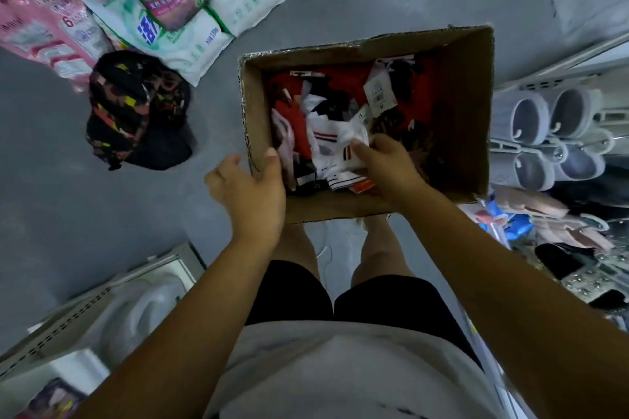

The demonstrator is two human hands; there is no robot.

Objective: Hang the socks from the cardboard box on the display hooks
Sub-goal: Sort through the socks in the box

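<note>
An open cardboard box [456, 119] stands on the grey floor in front of my feet. Inside lies a jumble of socks [326, 126] in red, white, black and pink, some with paper tags. My left hand [252, 190] grips the box's near left wall, thumb inside, fingers outside. My right hand [388, 167] is inside the box, and its fingers pinch a white sock with red and dark stripes [343, 143]. No display hooks with socks are visible; hooks on the right carry slippers.
Packs of tissue and detergent [163, 7] lie on the floor at the top left, beside a dark patterned bag [136, 109]. A rack of grey slippers [551, 133] stands at the right. A white shelf unit [102, 309] sits at the lower left.
</note>
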